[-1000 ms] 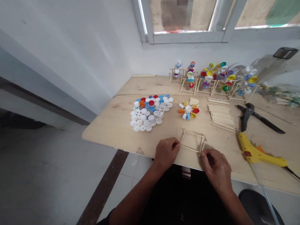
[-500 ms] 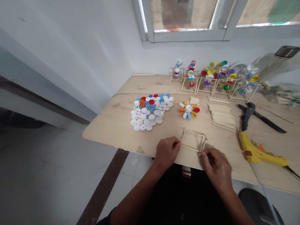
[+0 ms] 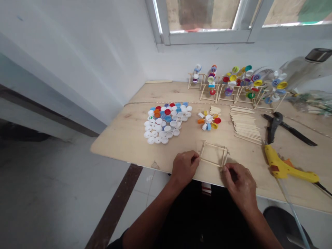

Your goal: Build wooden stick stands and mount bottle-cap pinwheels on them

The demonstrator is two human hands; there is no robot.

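Observation:
A small rectangular frame of thin wooden sticks lies at the table's front edge between my hands. My left hand pinches its near left corner between thumb and fingers. At the near right corner, my right hand has thumb and fingertips closed on the stick end. Beyond the frame lies a wheel of colored bottle caps on sticks. A patch of loose bottle caps, mostly white with some blue, red and orange, spreads to the left. Loose wooden sticks lie in a row to the right.
Several finished cap wheels on stick stands line the wall. On the right are black-handled pliers, a yellow glue gun with a cord, a clear bottle and a plastic bag of sticks. A string crosses the table.
Almost nothing differs. Both hands keep their places at the stick frame, and the view has shifted very slightly.

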